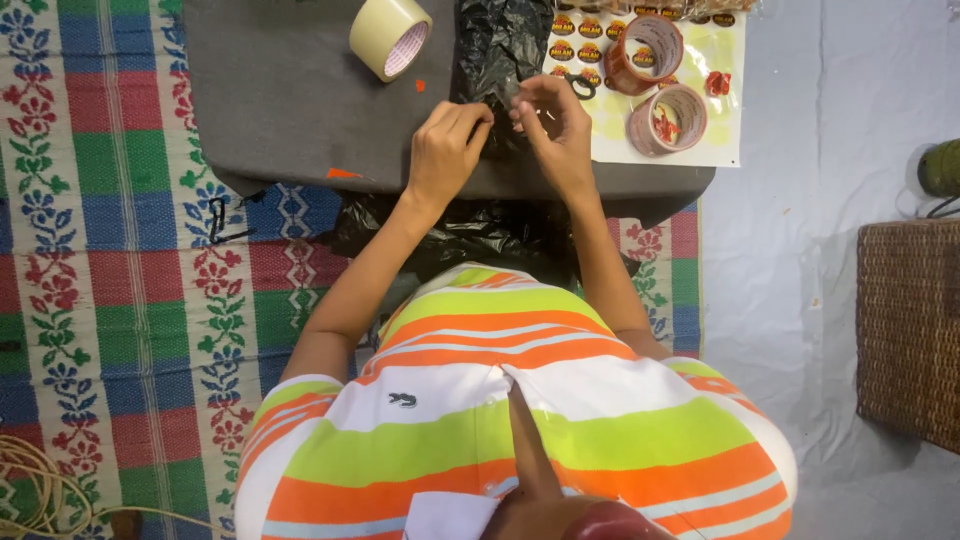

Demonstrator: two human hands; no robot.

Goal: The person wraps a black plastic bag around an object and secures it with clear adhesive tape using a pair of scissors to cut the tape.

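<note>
Pinching the thin black plastic bag (497, 50) between both hands, left hand (447, 150) and right hand (553, 125) grip its limp, light, crinkly edge.

At the top centre, the black plastic bag (497, 45) is thin, glossy and crinkled. It lies on a matt grey cloth board (290, 100). The tape roll (390, 36) at upper centre looks smooth and cream. On the upper right, a glossy sticker sheet (720, 120) carries two tape rolls (655, 85). The floor mat (110, 250) is woven; the basket (908, 330) at right is rough wicker.
</note>
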